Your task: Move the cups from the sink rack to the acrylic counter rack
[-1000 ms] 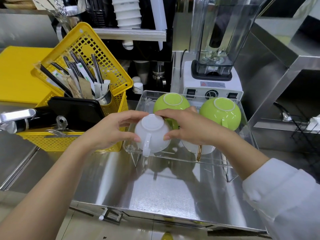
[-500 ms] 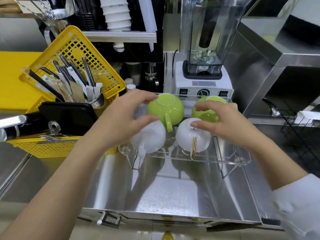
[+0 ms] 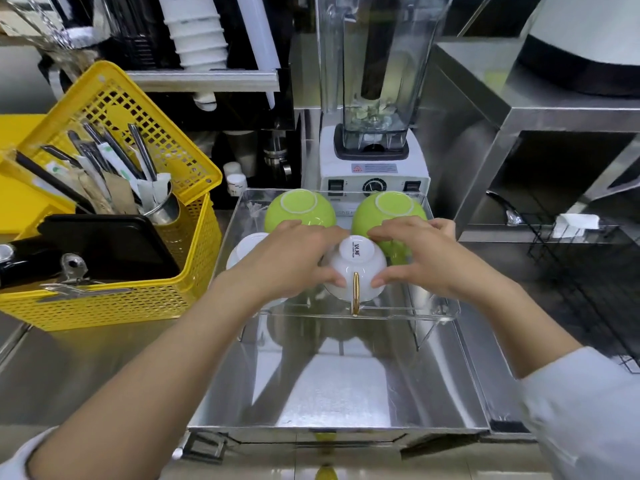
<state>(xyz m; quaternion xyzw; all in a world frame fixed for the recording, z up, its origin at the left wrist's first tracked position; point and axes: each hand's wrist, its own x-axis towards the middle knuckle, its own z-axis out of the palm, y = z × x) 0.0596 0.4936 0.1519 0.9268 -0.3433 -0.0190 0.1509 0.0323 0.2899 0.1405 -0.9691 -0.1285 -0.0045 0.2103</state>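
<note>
Left hand [image 3: 291, 261] and right hand [image 3: 420, 259] both grip the inverted gold-handled white cup [image 3: 356, 271] between them, on the acrylic rack [image 3: 433, 313]; second white cup [image 3: 244, 251] under left hand; two green cups [image 3: 299, 209] beyond the fingers; blender [image 3: 374, 168] behind.

This place is the working kitchen of a café or drink shop. The shiny stainless steel table [image 3: 339, 386] and the steel housings around it are of a commercial kind. A white blender base with a tall clear jug [image 3: 374, 98] stands at the back. A stack of white paper cups [image 3: 195, 32] hangs above. A yellow perforated plastic basket [image 3: 114, 299] holds wrapped straws and metal spoons. Green and white ceramic cups sit upside down on a clear acrylic rack [image 3: 433, 306].
</note>
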